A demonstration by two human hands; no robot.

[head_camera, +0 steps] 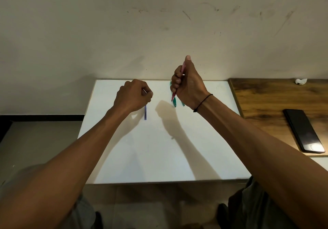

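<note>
My right hand grips a pink pen in a fist above the far part of the white table, thumb up along its top and tip pointing down. Two green pens lie on the table under that hand, partly hidden by it. My left hand is curled round a blue pen, whose lower end sticks out below the fingers and points toward me, close over the table.
A wooden table adjoins on the right, with a black phone lying flat and a crumpled white paper at its far edge. A marked wall stands right behind. My knees are below the near edge.
</note>
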